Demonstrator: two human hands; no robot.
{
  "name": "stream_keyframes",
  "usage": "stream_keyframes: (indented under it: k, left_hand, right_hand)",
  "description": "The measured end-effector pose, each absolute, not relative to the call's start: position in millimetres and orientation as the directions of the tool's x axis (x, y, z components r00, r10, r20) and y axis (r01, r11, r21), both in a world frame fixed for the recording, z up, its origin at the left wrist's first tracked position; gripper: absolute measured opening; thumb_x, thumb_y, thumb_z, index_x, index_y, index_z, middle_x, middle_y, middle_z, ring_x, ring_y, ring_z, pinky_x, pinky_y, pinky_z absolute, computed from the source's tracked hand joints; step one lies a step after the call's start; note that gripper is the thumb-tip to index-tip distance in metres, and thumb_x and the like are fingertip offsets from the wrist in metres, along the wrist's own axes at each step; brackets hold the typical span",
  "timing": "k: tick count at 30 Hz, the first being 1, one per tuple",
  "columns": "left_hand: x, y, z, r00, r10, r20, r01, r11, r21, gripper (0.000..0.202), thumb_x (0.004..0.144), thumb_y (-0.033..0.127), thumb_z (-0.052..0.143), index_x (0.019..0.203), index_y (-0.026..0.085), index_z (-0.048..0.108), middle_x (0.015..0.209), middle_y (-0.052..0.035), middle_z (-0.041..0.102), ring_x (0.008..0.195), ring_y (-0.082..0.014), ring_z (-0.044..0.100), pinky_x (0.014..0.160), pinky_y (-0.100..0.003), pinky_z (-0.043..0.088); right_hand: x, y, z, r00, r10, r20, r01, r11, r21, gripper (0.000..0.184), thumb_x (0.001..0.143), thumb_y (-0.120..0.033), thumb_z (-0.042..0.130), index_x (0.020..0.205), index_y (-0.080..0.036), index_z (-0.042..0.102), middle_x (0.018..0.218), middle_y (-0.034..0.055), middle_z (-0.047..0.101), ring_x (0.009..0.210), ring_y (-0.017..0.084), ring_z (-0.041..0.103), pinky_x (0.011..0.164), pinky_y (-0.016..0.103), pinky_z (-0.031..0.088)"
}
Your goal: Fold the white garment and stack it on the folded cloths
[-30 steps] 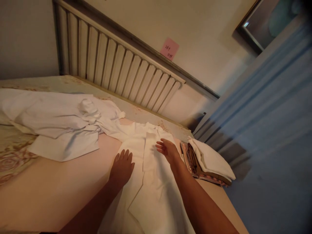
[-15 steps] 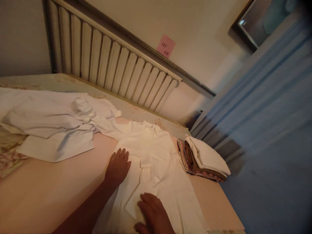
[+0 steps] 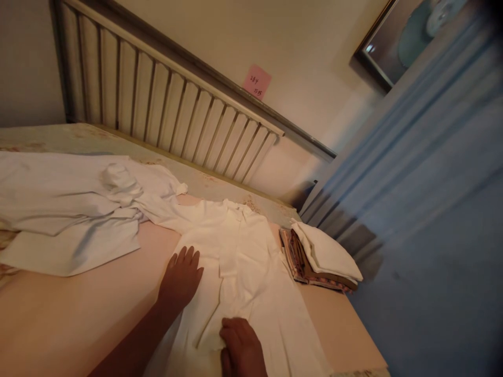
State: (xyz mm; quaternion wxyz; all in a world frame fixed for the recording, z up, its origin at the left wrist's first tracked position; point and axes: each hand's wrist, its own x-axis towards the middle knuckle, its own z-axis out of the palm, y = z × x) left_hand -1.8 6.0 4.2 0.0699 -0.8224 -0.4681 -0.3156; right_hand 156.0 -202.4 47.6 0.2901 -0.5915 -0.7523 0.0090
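Right fingers (image 3: 236,330) have curled inward, grip unclear; white garment (image 3: 255,267) lies beneath them and spread left fingers (image 3: 188,256).

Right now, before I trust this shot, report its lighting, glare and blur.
Head view: dim, warm light, leaving the left hand and right hand underlit against the white garment; head view: a small bright glint on the framed picture; head view: dark shadow patches on the blue curtain, its surface soft; head view: upper right corner blackened.
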Motion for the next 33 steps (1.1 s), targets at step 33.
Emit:
stream_keyframes:
  k: [33]
  left_hand:
    - [-1,6,4,0.352,0.747,0.564,0.808,-0.547,0.221,0.042,0.091,0.033,0.042,0.126,0.017,0.057,0.14,-0.0165,0.053,0.135,-0.0334,0.042,0.108,-0.053,0.033]
  right_hand:
    - [264,-203,169,0.795,0.605,0.044,-0.038,0.122,-0.992,0.028,0.058,-0.031,0.074,0.08,-0.02,0.061,0.072,-0.0018,0.067,0.068,0.017,0.063,0.055,0.024,0.048]
